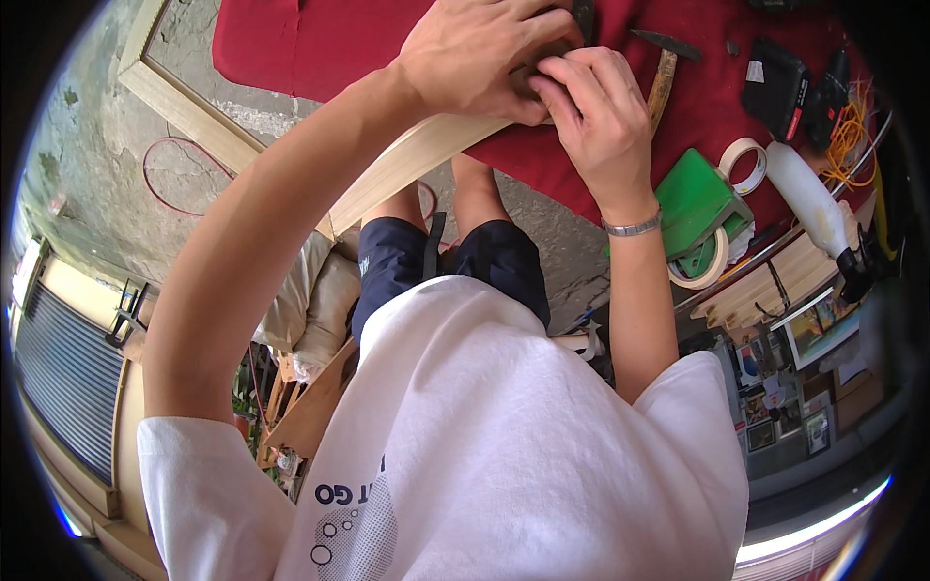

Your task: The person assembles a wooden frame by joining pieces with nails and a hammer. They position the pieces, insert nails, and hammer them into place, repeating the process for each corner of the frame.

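At the top centre, my left hand point(475, 60) is closed, fingers curled over the end of a pale wooden frame point(417, 160). Beside it, my right hand point(605, 111) has thumb and fingers pinched together, almost touching the left fingers. Whatever lies between the fingertips is hidden. A dark edge of something point(583, 17) shows just past the left fingers; its kind is unclear. The frame's end rests over a red cloth point(523, 155), and its bars reach down and left. A hammer point(665, 73) with a wooden handle lies right of my right hand.
Right of my hands, the cloth holds a green box-like thing point(693, 198), tape rolls point(744, 163), a white bottle point(806, 198), a black battery-like block point(775, 87) and tangled orange cord point(852, 145). Stuffed sacks point(310, 300) stand at lower left, on the concrete floor point(194, 145).
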### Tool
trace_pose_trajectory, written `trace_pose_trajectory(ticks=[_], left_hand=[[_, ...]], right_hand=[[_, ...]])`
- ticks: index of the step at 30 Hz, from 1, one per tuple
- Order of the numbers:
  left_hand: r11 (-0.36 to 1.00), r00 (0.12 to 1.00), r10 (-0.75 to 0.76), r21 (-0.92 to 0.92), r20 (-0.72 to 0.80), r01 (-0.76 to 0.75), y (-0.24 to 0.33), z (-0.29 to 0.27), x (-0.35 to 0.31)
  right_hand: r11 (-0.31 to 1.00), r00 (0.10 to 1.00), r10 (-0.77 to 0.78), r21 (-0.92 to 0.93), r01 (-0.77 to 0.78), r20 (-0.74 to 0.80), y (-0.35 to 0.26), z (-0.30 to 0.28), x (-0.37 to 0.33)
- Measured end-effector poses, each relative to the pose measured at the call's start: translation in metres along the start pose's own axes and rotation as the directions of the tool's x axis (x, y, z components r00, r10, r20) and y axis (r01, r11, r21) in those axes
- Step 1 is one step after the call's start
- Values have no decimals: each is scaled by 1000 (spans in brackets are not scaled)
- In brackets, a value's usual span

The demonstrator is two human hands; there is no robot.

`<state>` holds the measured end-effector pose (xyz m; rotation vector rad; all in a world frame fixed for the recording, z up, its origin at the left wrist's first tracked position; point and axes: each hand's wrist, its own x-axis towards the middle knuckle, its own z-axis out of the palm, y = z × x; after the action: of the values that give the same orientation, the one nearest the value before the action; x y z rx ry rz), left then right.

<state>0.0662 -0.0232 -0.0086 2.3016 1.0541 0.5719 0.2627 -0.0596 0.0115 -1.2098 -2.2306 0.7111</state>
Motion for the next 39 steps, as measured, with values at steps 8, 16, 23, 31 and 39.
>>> trace_pose_trajectory(ticks=[8, 16, 23, 31, 39], left_hand=[[999, 1000, -17, -40, -1, 17, 1, -1, 1], [999, 1000, -11, -40, -9, 11, 1, 0, 1], [1000, 1000, 6, 11, -6, -6, 0, 1, 0], [1000, 1000, 14, 4, -4, -14, -1, 2, 0], [1000, 1000, -1, -7, 3, 1, 0, 1, 0]], right_hand=[[997, 998, -68, -46, 68, 10, 2, -1, 5], [993, 995, -97, -72, 98, 26, 4, -2, 6], [993, 994, -99, -59, 102, 42, 5, -3, 5], [991, 993, -115, -59, 117, 38, 6, -2, 4], [992, 993, -115, -50, 117, 31, 7, -2, 4]])
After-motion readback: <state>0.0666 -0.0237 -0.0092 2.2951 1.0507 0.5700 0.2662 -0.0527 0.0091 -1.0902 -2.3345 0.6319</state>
